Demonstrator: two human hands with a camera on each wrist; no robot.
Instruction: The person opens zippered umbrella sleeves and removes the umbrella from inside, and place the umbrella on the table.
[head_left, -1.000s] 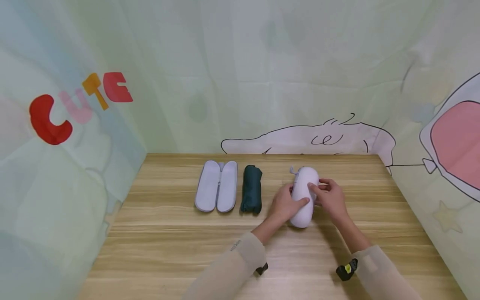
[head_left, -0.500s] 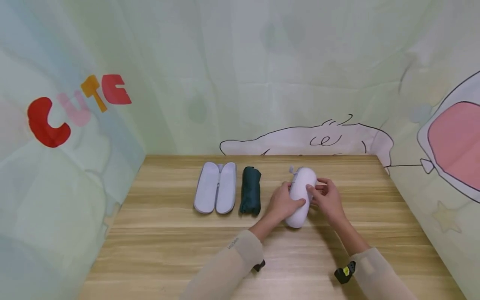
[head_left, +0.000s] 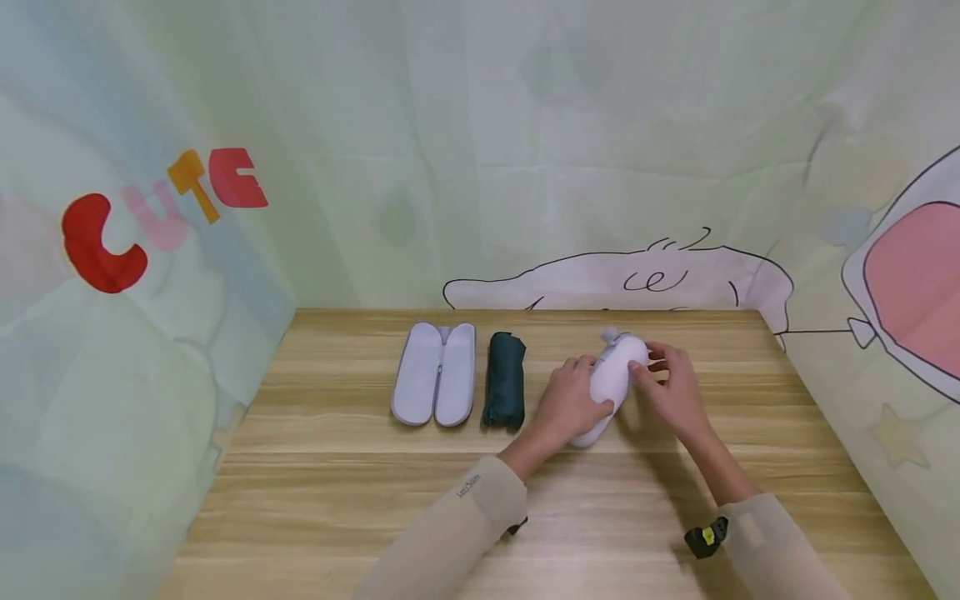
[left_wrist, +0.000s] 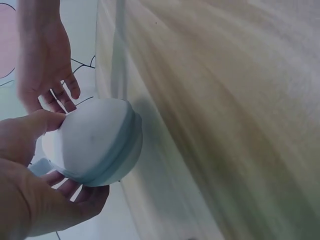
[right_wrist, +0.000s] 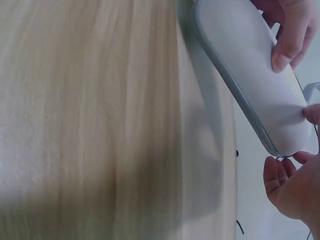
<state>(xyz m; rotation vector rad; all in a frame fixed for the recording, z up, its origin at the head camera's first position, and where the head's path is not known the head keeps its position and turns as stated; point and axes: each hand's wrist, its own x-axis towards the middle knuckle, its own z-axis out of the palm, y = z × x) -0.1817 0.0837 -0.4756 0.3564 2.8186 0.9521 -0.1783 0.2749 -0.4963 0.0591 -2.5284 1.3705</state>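
A white oblong zip case [head_left: 613,373], closed, with a grey zip seam and a small loop strap [head_left: 609,336] at its far end, is held tilted over the table's right half. My left hand [head_left: 564,400] grips its left side, thumb across the top and fingers underneath, as the left wrist view shows. My right hand [head_left: 675,392] is at the far end: the thumb [right_wrist: 313,114] presses the shell near the strap and a finger sits under the tip. Its other fingers are loosely bent just beyond the end.
A dark green folded umbrella-like bundle [head_left: 506,382] lies left of the hands. Farther left, a similar pale zip case [head_left: 416,383] lies spread open in two halves. The wooden table [head_left: 315,500] ends at a printed curtain [head_left: 480,167] behind and at both sides.
The held zip case has turned clockwise, its far end swinging right and its near end left. My right hand has shifted slightly right with it. Umbrella-like bundle and spread case stay put.
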